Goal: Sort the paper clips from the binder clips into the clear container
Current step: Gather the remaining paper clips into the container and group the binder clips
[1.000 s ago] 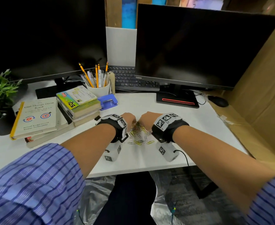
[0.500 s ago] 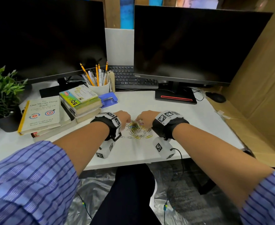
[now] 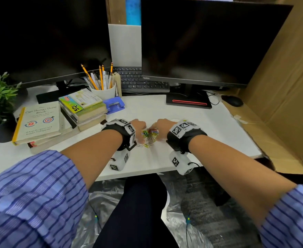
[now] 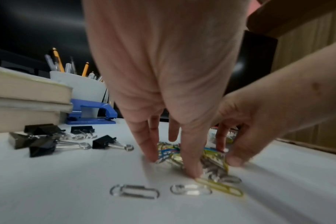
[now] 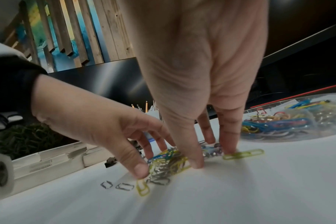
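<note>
Clear container [image 5: 305, 121] cut off by edge (fingers [image 4: 192, 166] blurred).

Your white desk [image 3: 209, 126] carried heaped paper clips [image 4: 192, 157], black binder clips [image 4: 48, 141], stacked books [image 3: 82, 111], a blue hole punch [image 3: 114, 104] and a pencil cup [image 3: 104, 90].

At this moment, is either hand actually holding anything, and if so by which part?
Nothing is lifted. The left hand and right hand press straight fingertips against opposite sides of the paper clip pile on the desk, raking it together.
</note>
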A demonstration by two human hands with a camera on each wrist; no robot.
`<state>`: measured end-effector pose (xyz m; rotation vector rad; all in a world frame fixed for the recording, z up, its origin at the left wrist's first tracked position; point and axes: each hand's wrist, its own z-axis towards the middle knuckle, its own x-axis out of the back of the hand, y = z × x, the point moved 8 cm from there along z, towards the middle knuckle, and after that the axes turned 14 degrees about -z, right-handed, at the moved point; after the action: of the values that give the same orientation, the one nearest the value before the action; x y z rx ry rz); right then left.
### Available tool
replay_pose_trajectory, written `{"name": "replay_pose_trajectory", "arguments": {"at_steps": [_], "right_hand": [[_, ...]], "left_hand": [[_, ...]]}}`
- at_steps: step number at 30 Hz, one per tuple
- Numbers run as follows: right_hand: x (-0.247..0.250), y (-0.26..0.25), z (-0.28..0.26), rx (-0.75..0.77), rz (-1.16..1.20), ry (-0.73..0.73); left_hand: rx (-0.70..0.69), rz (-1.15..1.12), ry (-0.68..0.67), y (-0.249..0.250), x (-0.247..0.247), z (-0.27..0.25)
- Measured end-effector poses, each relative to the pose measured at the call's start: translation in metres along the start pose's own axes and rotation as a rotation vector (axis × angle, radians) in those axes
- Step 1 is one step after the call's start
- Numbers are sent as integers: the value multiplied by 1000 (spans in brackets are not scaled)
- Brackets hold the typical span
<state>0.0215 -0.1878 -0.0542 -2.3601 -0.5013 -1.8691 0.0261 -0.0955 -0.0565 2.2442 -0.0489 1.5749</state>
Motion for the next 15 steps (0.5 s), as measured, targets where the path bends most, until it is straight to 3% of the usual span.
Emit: {"name": "replay_pose_trajectory", "arguments": {"at_steps": [5, 15], "right_hand": [[6, -6, 1, 4, 105, 106], [22, 8, -1, -50, 124, 159]], "left_hand": [[-21, -2, 103, 13, 1, 7], [3, -37, 134, 20, 0, 29]]}}
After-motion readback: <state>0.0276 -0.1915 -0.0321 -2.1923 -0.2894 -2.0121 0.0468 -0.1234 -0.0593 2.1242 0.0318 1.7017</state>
